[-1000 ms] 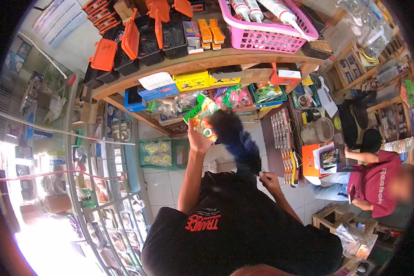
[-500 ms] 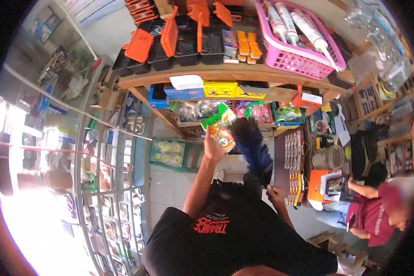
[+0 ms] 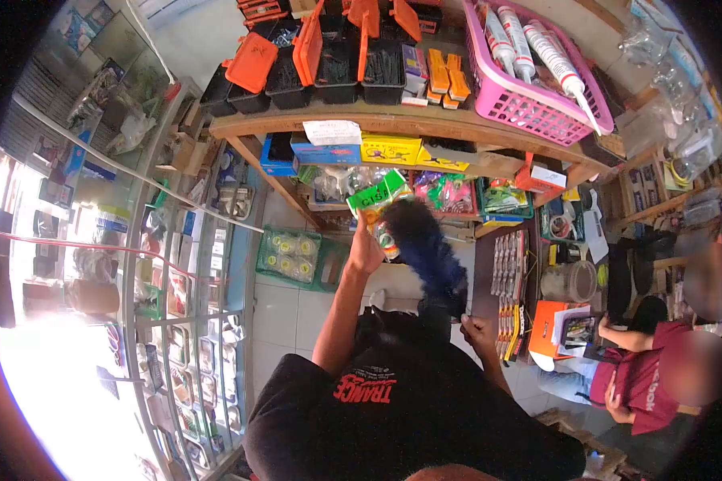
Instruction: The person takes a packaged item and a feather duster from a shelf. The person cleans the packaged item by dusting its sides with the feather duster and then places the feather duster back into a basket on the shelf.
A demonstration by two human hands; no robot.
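Observation:
My left hand grips a clear plastic packet with a green header, raised in front of the shelf. Bright round items show inside it, partly covered by the duster. My right hand is closed around the handle end of a dark blue and black feather duster. The duster slants up and to the left, its feathery tip overlapping the packet in this view. Behind the packet, bagged goods fill the lower shelf.
Black bins with orange lids and a pink basket of sealant tubes stand on the wooden shelf. A green crate sits on the floor at left. A glass display case lines the left side. Another person in maroon is at right.
The duster has swung left so its tip covers more of the packet. The packet has tilted slightly in my left hand. The person at right has shifted an arm.

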